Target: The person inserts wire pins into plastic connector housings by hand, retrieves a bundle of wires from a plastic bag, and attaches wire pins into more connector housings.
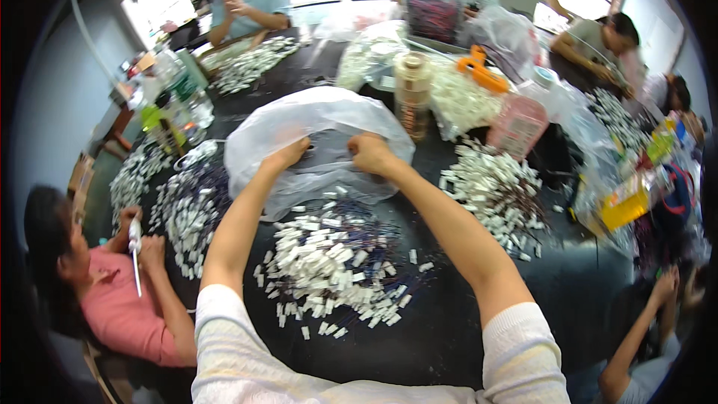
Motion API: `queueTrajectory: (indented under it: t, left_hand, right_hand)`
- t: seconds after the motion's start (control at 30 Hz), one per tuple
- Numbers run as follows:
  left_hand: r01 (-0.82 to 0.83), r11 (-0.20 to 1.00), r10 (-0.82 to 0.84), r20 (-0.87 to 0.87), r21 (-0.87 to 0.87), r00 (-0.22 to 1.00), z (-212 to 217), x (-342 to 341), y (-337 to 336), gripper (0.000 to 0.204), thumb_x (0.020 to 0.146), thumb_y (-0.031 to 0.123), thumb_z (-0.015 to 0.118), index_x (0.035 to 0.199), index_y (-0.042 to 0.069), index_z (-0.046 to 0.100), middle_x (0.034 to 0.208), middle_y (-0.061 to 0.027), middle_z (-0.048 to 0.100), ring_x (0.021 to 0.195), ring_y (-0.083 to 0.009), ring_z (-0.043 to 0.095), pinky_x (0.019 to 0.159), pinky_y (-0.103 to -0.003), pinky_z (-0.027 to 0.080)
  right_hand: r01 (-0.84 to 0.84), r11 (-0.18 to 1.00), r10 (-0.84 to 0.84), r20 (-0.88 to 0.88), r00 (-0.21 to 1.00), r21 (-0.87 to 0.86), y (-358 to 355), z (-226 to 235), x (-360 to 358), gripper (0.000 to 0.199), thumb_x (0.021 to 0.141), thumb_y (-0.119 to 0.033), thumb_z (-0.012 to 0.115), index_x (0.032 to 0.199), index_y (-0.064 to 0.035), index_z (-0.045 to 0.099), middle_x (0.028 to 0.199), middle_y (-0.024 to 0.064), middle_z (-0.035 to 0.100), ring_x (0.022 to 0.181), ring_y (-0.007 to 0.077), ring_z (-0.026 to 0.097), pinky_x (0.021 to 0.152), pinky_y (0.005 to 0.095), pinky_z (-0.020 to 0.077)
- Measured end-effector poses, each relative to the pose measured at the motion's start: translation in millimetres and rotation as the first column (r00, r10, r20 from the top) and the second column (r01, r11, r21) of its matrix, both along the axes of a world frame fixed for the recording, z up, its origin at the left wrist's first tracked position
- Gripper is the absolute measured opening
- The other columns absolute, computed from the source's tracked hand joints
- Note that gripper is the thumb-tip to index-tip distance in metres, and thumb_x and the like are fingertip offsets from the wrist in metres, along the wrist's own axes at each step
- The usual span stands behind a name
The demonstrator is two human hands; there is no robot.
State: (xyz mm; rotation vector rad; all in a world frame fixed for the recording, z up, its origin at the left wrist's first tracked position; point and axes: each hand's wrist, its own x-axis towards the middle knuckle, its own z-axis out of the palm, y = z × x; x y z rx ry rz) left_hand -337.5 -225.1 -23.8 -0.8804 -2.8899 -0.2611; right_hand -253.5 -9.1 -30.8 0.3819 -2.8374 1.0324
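Plastic bag [318, 123], clear, on black table [449, 329], gripped by both hands.
Head view: left hand [286, 154] and right hand [371, 152] each pinch the bag's near edge, fingers clenched on film. Pile of small white tagged pieces [329, 262] lies just before the bag; a second pile [497, 187] sits to the right.
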Motion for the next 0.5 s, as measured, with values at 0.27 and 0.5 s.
queueTrajectory:
  t: [0.27,0.5]
  left_hand:
    - [-0.038,0.951,-0.068,0.325,0.308,0.943,31.7,-4.4,-13.1,0.025,0.084,0.021,0.044,0.073,0.002,0.055,0.064,-0.0128,0.055,0.061,-0.0249,0.050,0.056,-0.040,0.040]
    - [-0.122,0.961,0.028,0.350,0.247,0.936,34.3,-27.0,-21.4,0.020,0.078,0.024,0.054,0.079,0.006,0.060,0.071,-0.0107,0.059,0.069,-0.0239,0.053,0.063,-0.037,0.043]
  right_hand:
    - [0.041,0.996,-0.042,-0.011,0.999,-0.077,-0.3,4.2,5.4,0.034,0.064,0.000,0.049,0.095,-0.0011,0.063,0.081,0.0138,0.060,0.082,0.0279,0.056,0.074,0.0341,0.0443]
    - [0.027,0.997,-0.027,-0.001,1.000,-0.069,-2.5,7.7,4.6,0.036,0.062,0.001,0.049,0.096,-0.0014,0.063,0.083,0.0144,0.060,0.083,0.0286,0.056,0.075,0.0350,0.0444]
